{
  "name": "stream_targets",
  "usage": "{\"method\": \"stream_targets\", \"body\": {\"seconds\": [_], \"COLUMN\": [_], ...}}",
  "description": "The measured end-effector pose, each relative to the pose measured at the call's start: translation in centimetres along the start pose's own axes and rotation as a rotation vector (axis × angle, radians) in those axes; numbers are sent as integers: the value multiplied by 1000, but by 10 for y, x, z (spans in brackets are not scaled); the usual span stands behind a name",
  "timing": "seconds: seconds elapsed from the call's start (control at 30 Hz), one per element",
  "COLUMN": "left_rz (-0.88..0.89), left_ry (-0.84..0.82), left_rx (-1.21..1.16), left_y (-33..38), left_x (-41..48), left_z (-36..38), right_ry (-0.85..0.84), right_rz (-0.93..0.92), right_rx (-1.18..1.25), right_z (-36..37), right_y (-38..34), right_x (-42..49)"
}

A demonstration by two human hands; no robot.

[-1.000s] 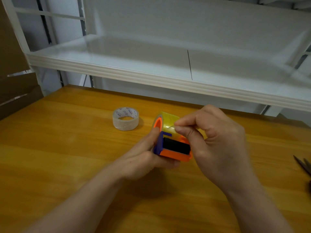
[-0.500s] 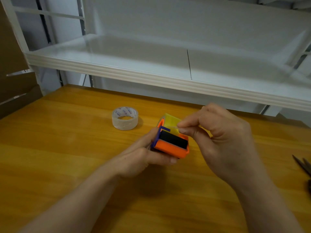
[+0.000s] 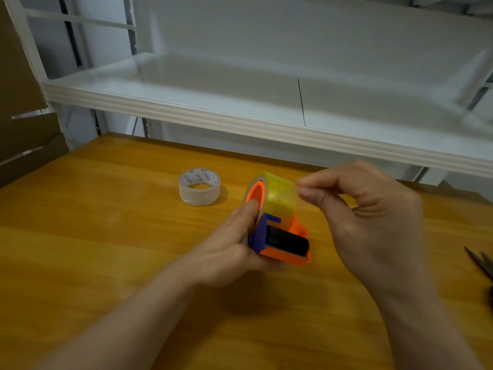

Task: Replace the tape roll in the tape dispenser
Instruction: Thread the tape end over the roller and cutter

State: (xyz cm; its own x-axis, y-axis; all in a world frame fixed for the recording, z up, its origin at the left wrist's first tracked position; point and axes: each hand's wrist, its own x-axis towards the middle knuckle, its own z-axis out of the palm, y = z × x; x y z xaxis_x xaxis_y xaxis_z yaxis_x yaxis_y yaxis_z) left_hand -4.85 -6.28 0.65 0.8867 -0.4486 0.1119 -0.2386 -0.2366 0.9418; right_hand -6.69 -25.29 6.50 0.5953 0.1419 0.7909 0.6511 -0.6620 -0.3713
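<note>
An orange and purple tape dispenser (image 3: 286, 251) with a black roller is held just above the wooden table (image 3: 106, 249). A yellowish tape roll (image 3: 280, 200) sits on its orange hub. My left hand (image 3: 234, 252) grips the dispenser from the left, thumb on the hub. My right hand (image 3: 368, 217) is at the roll's right side, thumb and forefinger pinched together at what looks like the free end of the tape. A second, clear tape roll (image 3: 199, 186) lies flat on the table behind and to the left.
A white shelf (image 3: 266, 121) overhangs the back of the table. Brown cardboard (image 3: 18, 102) stands at the far left. Dark scissors (image 3: 480, 263) lie at the right edge of the table.
The dispenser has tilted so the yellowish roll shows more fully on top. My right hand's pinch has lifted up and to the right, away from the roller.
</note>
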Motion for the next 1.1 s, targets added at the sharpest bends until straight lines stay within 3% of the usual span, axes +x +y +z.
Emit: {"method": "stream_targets", "body": {"seconds": [0.17,0.37,0.73,1.1], "left_rz": [39,-29,-75,-57], "left_ry": [25,-50,-32,6], "left_rx": [94,-99,-154,-131], "left_y": [-6,-2,-2,3], "left_x": [3,-2,-2,-3], "left_z": [0,-9,-8,-7], "right_ry": [15,-171,-358,-398], "right_rz": [55,-84,-289,-234], "right_rx": [60,-26,-272,-206], "right_z": [-3,-8,-12,-8], "right_y": [-2,4,-2,-5], "right_x": [2,1,4,2]}}
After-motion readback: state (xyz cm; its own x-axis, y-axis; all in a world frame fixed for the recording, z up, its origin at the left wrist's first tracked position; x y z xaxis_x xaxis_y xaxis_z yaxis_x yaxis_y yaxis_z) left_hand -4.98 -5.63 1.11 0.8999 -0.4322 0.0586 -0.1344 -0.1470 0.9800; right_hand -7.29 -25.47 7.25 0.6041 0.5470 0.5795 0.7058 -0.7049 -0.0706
